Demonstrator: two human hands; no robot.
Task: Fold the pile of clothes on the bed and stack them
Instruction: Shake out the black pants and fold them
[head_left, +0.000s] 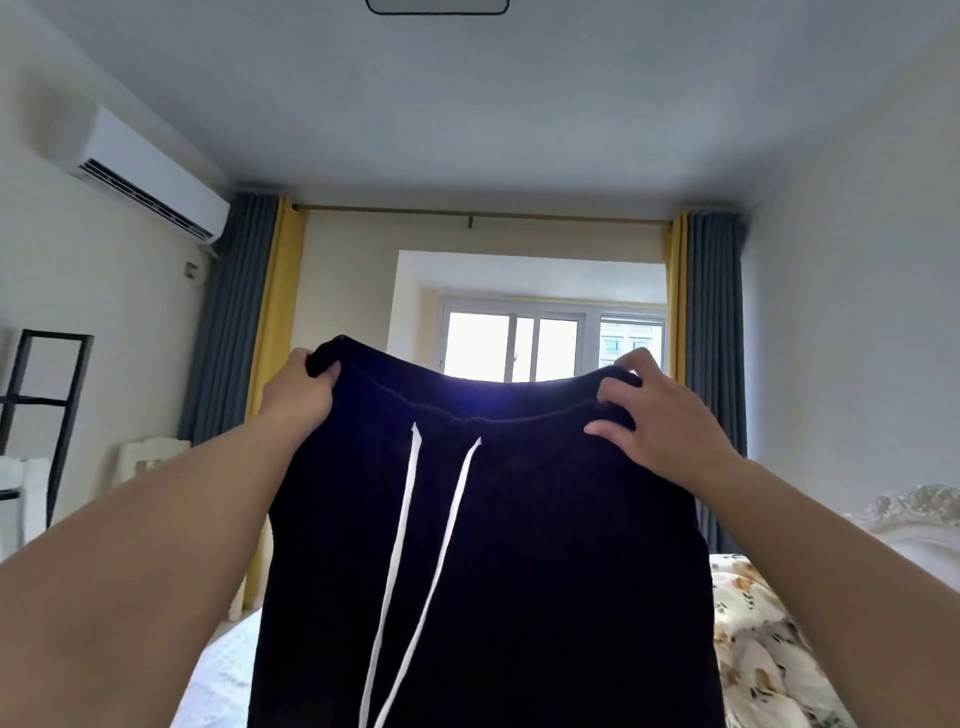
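Two bare forearms reach up and forward from the lower corners, holding black trousers (488, 545) aloft by the waistband. The left hand (298, 392) grips the waistband's left corner, fingers curled over the top edge and thumb pressed on the near face. The right hand (660, 421) pinches the waistband's right end, fingertips spread on the near side of the cloth, thumb low against the elastic. Between the two grips the waistband sags slightly, and from its middle two white drawstrings (415, 561) hang down the front, running out of view at the bottom edge. The trousers hang straight below the hands, covering most of the bed (218, 670), whose pale cover shows below the left hand. Below the right hand lies a floral quilt (758, 644), with an ornate white headboard (914, 525) just beyond it. Behind the cloth, past both hands, a bright window (550, 343) sits in an alcove, flanked by grey and yellow curtains (244, 322) on a brass rod. Far left of the left hand stand a black shelf frame (47, 395) and, higher on the wall, a white air conditioner (150, 176).
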